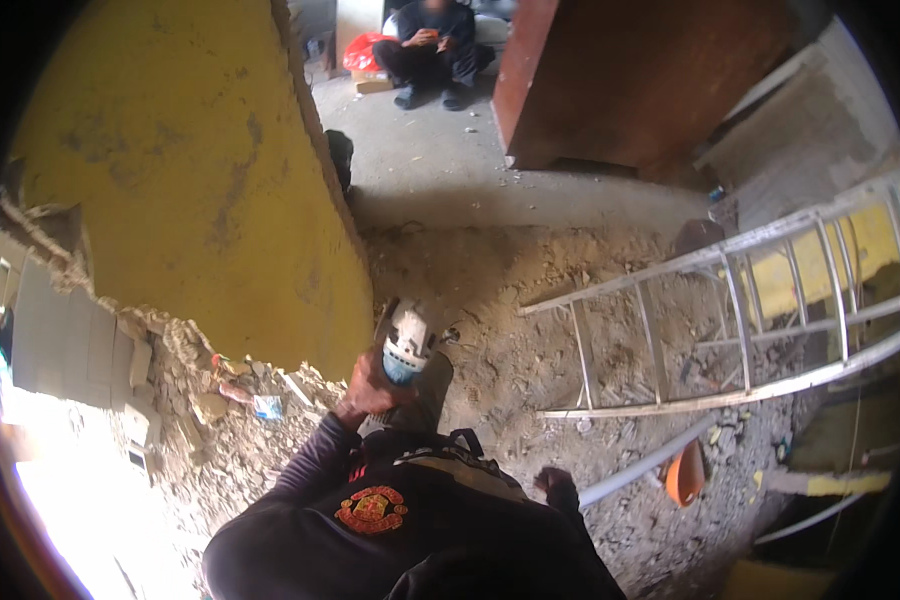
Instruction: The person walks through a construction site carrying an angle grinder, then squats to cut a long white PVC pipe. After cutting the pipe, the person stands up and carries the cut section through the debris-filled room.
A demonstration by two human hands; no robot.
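My left hand (370, 388) is wrapped round the body of an angle grinder (408, 342), which has a pale metal head and a blue-green housing. It is held out in front of my body, close to the lower edge of the yellow wall (200, 180). A thin dark edge, probably the disc, shows at the left side of its head. Beside my right hip hangs my right hand (550, 479), small and dark in the picture; its fingers are too unclear to read. The white pipe (645, 464) lies nearest to it.
An aluminium ladder (740, 320) leans in from the right over dirt and rubble (510, 370). An orange curved piece (685, 475) lies by the pipe. Broken masonry (200, 410) covers the lower left. Beyond stand a brown cabinet (630, 80) and a seated person (435, 45) holding something orange.
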